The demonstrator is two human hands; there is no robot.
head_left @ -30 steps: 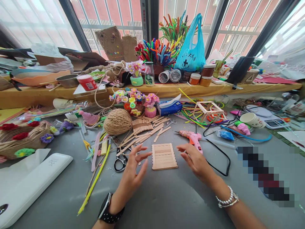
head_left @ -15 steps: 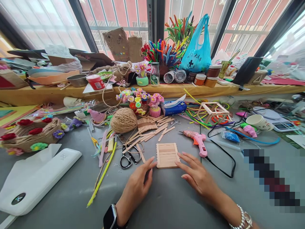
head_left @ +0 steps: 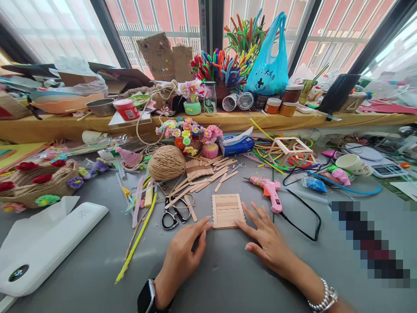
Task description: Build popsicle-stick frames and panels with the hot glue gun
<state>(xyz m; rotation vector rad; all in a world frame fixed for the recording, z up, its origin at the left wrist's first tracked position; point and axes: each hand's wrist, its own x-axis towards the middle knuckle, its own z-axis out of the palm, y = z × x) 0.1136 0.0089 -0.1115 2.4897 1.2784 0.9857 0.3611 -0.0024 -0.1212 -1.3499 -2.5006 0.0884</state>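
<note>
A square panel of flat wooden craft sticks [head_left: 227,210] lies on the grey table between my hands. My left hand [head_left: 185,248] rests beside its lower left corner, thumb and fingers apart, fingertips close to the edge. With fingers spread, my right hand [head_left: 269,243] touches the panel's right side and lower right corner. Neither hand grips anything. To the right lies a pink hot glue gun [head_left: 269,191], its nozzle pointing left. Black-handled scissors [head_left: 176,213] sit left of the panel, partly under loose craft sticks [head_left: 208,180].
Behind the sticks sit a ball of twine [head_left: 167,163] and a blue tissue pack [head_left: 237,143]. A stick frame [head_left: 291,150] stands at the back right. A white device [head_left: 55,248] and a flower-trimmed twine basket [head_left: 35,187] occupy the left. The glue gun's black cord [head_left: 317,226] loops rightward.
My right hand's fingers have spread wider, and its index finger now reaches onto the panel's lower right corner. My left hand stays near the left corner. The view has shifted slightly.
</note>
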